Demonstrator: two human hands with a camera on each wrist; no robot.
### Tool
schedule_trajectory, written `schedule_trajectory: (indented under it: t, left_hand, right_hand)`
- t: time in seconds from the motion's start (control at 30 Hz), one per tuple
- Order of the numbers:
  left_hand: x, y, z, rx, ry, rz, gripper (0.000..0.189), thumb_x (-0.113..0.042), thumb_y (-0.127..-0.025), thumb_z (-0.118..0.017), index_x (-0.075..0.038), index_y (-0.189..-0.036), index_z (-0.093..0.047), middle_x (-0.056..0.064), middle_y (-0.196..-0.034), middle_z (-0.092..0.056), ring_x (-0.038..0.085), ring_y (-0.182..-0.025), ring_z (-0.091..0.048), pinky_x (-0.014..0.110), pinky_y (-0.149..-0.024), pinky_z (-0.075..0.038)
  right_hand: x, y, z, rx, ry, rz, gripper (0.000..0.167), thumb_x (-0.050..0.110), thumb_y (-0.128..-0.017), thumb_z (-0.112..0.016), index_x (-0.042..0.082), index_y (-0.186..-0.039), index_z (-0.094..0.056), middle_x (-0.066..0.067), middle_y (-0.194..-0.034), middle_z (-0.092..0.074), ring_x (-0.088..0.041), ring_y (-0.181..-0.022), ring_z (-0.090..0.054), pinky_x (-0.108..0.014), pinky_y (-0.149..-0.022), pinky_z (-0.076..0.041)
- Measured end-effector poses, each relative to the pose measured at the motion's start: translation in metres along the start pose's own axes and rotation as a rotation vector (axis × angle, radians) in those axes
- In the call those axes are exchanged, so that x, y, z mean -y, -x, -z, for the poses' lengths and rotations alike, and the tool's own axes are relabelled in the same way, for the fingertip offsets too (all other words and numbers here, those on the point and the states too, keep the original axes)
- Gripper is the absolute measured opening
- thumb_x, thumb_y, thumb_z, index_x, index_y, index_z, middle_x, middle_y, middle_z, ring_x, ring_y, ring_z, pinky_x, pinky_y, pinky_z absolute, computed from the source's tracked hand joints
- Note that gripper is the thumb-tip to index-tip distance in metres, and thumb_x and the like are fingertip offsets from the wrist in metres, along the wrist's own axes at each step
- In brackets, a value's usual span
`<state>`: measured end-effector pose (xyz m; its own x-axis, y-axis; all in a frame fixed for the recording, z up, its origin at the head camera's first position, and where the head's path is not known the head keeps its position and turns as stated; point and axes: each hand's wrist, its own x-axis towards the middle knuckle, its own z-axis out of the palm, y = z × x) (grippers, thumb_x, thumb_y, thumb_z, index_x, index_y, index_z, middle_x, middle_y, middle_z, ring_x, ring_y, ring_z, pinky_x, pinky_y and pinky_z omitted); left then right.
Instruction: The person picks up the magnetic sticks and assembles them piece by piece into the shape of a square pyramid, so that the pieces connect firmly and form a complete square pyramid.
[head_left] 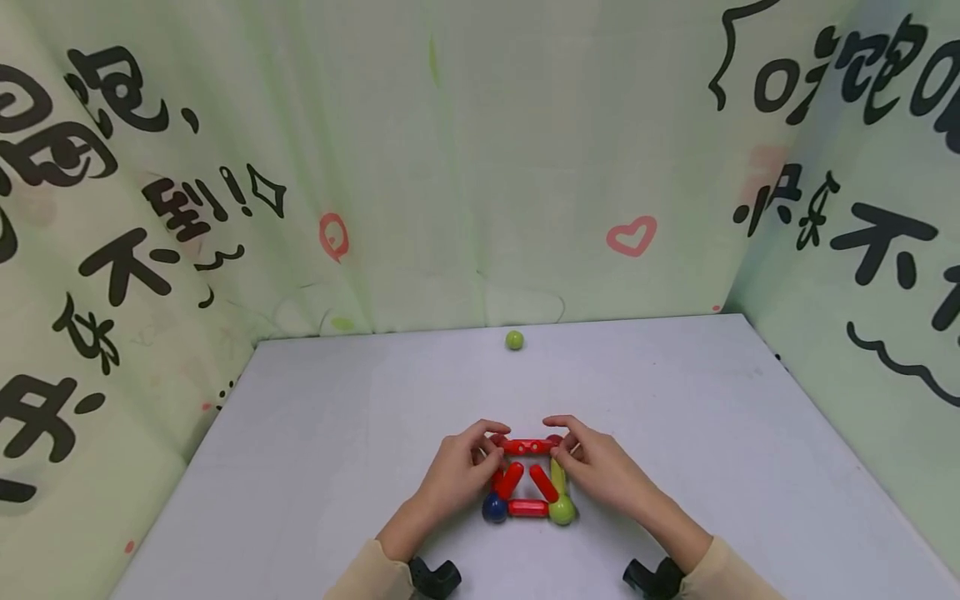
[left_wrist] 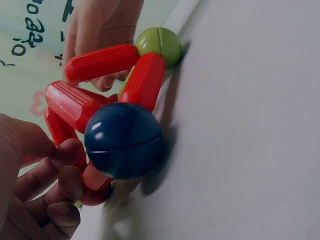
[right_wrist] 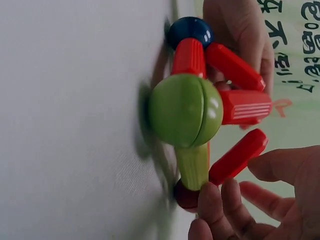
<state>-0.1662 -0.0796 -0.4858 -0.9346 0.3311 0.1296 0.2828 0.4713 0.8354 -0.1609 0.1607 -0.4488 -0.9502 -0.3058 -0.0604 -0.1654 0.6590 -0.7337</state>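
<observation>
A frame of magnetic rods and balls stands on the white table. Its near corners are a blue ball (head_left: 495,507) and a green ball (head_left: 562,510), joined by a red rod (head_left: 528,507). A slanting red rod rises from each. A yellow-green rod (right_wrist: 193,166) runs back from the green ball to a dark red ball (right_wrist: 186,194). My left hand (head_left: 467,460) pinches a red rod (left_wrist: 61,131) at the far left corner, above another red ball (left_wrist: 95,196). At the far right corner, my right hand (head_left: 592,463) pinches a slanting red rod (right_wrist: 239,157), fingertips close to the ball.
A loose small green ball (head_left: 514,340) lies near the table's back edge. A pale curtain (head_left: 480,167) with black writing and red drawings hangs around the table (head_left: 337,417). Dark wrist-worn devices (head_left: 435,577) show beside both sleeves.
</observation>
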Motion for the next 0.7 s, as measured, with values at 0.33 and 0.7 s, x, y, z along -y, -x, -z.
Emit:
schedule_trajectory:
  t: [0.33, 0.7]
  left_hand:
    - [-0.007, -0.039, 0.015, -0.007, -0.071, 0.013, 0.022, -0.014, -0.102, -0.059, -0.010, -0.123, -0.067, -0.004, -0.082, -0.069, 0.011, -0.061, -0.057, 0.024, -0.058, -0.053]
    - [-0.007, -0.108, 0.020, 0.084, -0.357, 0.033, 0.020, -0.017, -0.102, -0.061, -0.012, -0.120, -0.069, 0.001, -0.101, -0.068, 0.015, -0.084, -0.060, 0.025, -0.071, -0.055]
  right_hand:
    - [-0.009, 0.000, -0.005, -0.007, -0.004, -0.112, 0.053, 0.014, -0.088, -0.080, 0.011, -0.138, -0.061, -0.015, -0.126, -0.059, -0.014, -0.073, -0.058, -0.026, -0.065, -0.054]
    - [-0.008, 0.001, -0.006, 0.019, -0.074, -0.127, 0.054, 0.008, -0.088, -0.080, 0.008, -0.138, -0.060, -0.011, -0.116, -0.059, -0.014, -0.063, -0.062, -0.027, -0.062, -0.057]
